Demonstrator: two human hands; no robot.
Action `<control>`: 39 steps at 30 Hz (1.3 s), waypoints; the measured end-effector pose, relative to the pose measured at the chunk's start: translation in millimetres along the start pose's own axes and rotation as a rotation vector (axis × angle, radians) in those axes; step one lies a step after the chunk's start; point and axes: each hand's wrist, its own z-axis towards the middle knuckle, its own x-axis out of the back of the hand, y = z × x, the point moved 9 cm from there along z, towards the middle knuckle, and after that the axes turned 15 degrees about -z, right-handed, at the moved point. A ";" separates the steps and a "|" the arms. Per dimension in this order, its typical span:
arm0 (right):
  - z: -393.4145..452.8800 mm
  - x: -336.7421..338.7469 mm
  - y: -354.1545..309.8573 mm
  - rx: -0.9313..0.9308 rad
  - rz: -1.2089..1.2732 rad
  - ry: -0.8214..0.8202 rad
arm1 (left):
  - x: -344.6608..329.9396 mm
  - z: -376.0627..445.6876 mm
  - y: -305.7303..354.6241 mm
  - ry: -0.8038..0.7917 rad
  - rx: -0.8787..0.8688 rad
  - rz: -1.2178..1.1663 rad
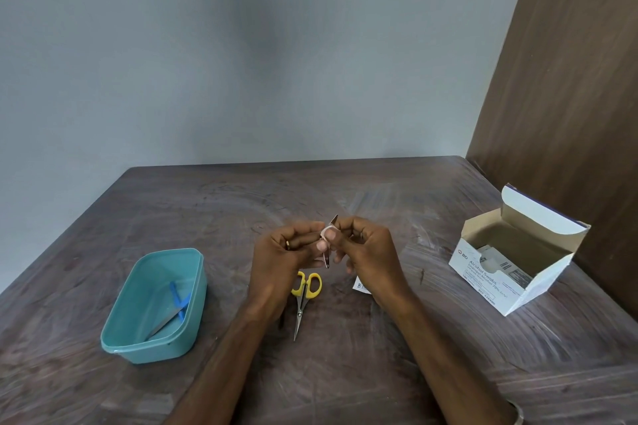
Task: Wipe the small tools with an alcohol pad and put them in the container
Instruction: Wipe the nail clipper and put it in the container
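Note:
My left hand and my right hand meet above the table's middle, both with curled fingers. Between them stands a slim metal tool, tilted, its tip poking up past the fingers. A white alcohol pad is wrapped round the tool's upper part and pinched by my right hand, while my left hand holds the tool. Yellow-handled scissors lie on the table just below my hands. The teal container stands at the left, with a blue-handled metal tool lying in it.
An open white box of alcohol swabs stands at the right, near a brown wooden panel. A torn pad wrapper lies partly under my right wrist. The dark wooden table ends at a grey wall.

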 end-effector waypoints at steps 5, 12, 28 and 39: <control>0.1 -0.2 5.8 -0.051 -0.011 -0.023 | 1.0 -0.7 -5.7 0.008 0.042 -0.019; -0.6 1.7 5.6 -0.076 -0.062 -0.037 | -3.5 -4.1 -1.1 0.023 0.036 -0.064; -3.1 -18.3 12.0 -0.118 0.070 -0.173 | 14.6 -3.4 10.4 0.194 -0.127 -0.011; -3.8 -18.1 15.5 -0.158 0.061 -0.184 | 13.8 -2.1 12.6 0.164 -0.154 0.047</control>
